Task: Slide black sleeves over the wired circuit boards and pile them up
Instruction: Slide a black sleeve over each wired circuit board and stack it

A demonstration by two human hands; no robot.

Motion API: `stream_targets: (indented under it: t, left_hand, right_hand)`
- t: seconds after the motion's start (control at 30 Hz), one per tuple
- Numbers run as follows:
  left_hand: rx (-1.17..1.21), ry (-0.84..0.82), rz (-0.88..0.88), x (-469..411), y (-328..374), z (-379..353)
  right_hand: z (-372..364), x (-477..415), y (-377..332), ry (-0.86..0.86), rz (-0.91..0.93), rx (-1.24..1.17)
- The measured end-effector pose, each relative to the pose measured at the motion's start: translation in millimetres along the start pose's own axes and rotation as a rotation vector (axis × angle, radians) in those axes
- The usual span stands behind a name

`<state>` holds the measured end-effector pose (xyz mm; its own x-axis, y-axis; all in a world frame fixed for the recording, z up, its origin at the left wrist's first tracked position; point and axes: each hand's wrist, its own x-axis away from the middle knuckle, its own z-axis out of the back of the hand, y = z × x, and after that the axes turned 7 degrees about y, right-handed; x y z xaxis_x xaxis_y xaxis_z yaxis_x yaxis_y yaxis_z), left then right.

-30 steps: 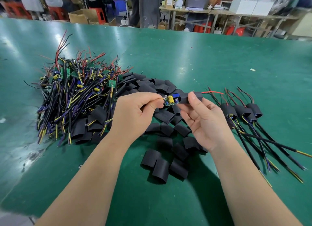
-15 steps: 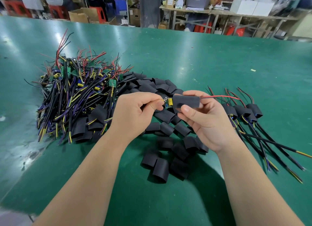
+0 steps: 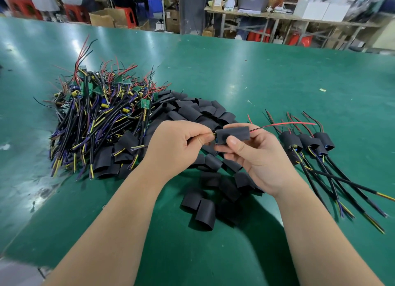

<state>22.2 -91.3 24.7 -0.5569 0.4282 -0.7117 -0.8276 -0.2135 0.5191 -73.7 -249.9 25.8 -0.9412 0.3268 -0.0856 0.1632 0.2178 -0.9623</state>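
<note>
The black sleeve (image 3: 233, 134) is pinched between the curled thumb and fingers of the right hand (image 3: 256, 157), above the green table (image 3: 277, 82). The circuit board (image 3: 214, 135), almost fully covered by it, is pinched at its edge by the closed fingertips of the left hand (image 3: 173, 149). Sleeved boards (image 3: 307, 141) are laid at the right.

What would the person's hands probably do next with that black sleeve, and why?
Probably the right hand nudges the black sleeve slightly toward the left hand, since a sliver of circuit board shows at its left end while the red wire exits the other.
</note>
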Motion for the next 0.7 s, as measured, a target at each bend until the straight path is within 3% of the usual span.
stream_targets:
  t: [0.23, 0.47, 0.6, 0.7]
  left_hand:
    - [0.12, 0.018, 0.092, 0, 6, -2]
    - [-0.002, 0.022, 0.026, 1, 0, -4]
    - [0.113, 0.045, 0.133, 0, 1, -3]
    - [0.123, 0.116, 0.214, -2, -3, 5]
  right_hand:
    - [5, -3, 4, -0.002, 0.089, 0.005]
    - [-1, -3, 10, 0.002, 0.069, -0.016]
    - [-9, -3, 4, 0.075, 0.032, -0.21]
    - [-1, -4, -16, 0.282, 0.019, -0.479]
